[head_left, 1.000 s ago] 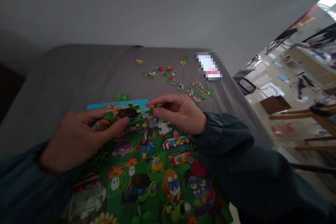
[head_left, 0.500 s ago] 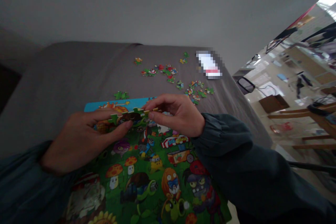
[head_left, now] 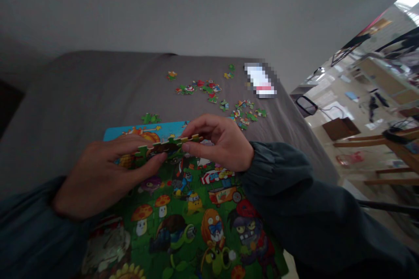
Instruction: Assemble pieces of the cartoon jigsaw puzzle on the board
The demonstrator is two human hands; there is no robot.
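Between both hands a joined strip of jigsaw puzzle pieces [head_left: 168,145] is held tilted up, its knobbed edge on top. My left hand [head_left: 108,170] pinches its left part between thumb and fingers. At the other end, my right hand [head_left: 219,141] grips it the same way, fingers behind and thumb in front. Below lies a colourful picture sheet [head_left: 183,209] with cartoon plants, mushrooms and a food cart, and a blue strip along its far edge. The hands and sleeves cover parts of it.
Loose puzzle pieces [head_left: 209,88] lie on the grey cloth surface [head_left: 108,87], with more pieces [head_left: 245,111] to the right and a green cluster [head_left: 150,118] beyond the sheet. A blurred-out phone [head_left: 260,80] rests at the back right. A wall rises behind.
Both hands keep hold of the strip. The right hand has shifted very slightly left, and the strip's tilt has changed a little. The loose pieces stay put.
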